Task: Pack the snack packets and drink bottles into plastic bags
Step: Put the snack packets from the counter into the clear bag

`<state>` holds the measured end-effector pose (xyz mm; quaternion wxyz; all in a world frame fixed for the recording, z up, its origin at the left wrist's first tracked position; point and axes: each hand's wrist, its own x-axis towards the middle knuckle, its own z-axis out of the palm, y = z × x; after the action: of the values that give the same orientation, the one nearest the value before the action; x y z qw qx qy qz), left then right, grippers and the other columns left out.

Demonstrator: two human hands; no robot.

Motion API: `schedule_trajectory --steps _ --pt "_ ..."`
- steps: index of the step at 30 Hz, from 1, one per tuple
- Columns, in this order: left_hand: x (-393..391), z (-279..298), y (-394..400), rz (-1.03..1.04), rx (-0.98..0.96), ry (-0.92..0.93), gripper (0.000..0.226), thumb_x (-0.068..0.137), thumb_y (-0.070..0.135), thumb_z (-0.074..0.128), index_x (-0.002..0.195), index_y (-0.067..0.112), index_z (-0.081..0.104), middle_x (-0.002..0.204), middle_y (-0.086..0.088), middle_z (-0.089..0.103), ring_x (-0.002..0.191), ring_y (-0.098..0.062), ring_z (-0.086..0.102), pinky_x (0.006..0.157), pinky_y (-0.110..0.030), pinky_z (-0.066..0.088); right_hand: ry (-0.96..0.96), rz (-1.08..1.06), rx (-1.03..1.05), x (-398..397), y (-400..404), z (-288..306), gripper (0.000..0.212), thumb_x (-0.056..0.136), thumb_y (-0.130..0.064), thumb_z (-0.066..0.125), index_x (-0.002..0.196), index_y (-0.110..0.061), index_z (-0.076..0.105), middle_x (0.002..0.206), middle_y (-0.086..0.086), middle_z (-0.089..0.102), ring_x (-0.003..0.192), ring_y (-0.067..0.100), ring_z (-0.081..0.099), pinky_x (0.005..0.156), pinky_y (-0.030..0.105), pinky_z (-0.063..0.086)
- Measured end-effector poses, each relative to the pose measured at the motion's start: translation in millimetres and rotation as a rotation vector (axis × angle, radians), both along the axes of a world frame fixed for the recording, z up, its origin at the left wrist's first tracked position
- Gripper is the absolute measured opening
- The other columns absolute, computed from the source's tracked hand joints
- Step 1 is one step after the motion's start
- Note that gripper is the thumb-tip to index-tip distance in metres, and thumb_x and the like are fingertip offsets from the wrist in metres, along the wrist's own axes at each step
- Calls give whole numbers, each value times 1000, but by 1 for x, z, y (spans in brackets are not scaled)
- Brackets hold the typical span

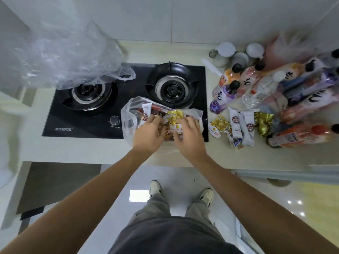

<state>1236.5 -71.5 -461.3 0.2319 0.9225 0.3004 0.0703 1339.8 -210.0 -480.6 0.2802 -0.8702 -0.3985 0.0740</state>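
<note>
Your left hand (149,132) and right hand (189,136) were both in the mouth of a clear plastic bag (128,116) that lay on the front right corner of the black gas stove (88,123). Left fingers were curled down among the snack packets in the bag (146,114); whether they actually pinched one, I could not tell. Right fingers were bent over a yellow-and-white packet (174,120); motion blur hid the grip, so I could not tell whether it was held.

More snack packets (240,127) lay loose on the countertop (91,153) just right of the stove: white sachets, a yellow one and gold-foil ones. Behind and to the right of these were the drink bottles (227,92), some upright near the stove edge, others lying on their sides further right.

A second, crumpled clear bag (73,57) sat over the stove's back left burner. White cups (225,52) stood by the wall behind the bottles.
</note>
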Motion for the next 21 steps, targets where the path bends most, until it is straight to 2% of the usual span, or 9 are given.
schedule_trajectory --steps 3,8,10,13,17,21 --pt "8 6 -31 -50 -28 -30 13 96 30 56 105 21 59 103 3 61 82 -25 63 58 -36 49 -30 -36 78 3 -28 11 32 90 -17 64 121 -9 62 122 7 56 119 29 53 99 40 49" --pt "39 10 -85 -124 -47 -67 12 96 32 56 104 23 60 98 5 66 77 -21 66 62 -33 46 -67 -92 82 28 -82 17 27 90 -18 63 116 -10 63 115 6 58 109 27 54 88 38 48" --pt "56 11 -105 -148 -64 -73 12 98 32 56 104 23 60 96 7 64 75 -18 64 58 -31 43 -75 -123 43 43 -106 15 31 91 -19 62 121 -10 61 120 7 57 114 28 53 91 41 50" --pt "87 6 -131 -226 -76 -68 15 97 33 55 107 23 60 94 6 60 77 -19 62 54 -35 49 -68 -182 11 69 -143 9 32 92 -19 60 122 -10 60 125 10 55 118 30 51 98 45 50" --pt "134 -6 -162 -263 -156 13 32 98 38 51 127 26 55 107 1 58 90 -24 63 68 -38 53 -9 -257 -64 109 -182 -6 36 91 -20 63 126 -11 57 132 11 52 124 33 48 99 46 49" --pt "182 -21 -186 -235 -238 100 39 96 36 52 134 25 51 125 -4 56 110 -30 60 78 -42 53 42 -286 -163 144 -204 -17 39 88 -19 65 124 -10 54 127 10 52 121 32 47 100 46 46"
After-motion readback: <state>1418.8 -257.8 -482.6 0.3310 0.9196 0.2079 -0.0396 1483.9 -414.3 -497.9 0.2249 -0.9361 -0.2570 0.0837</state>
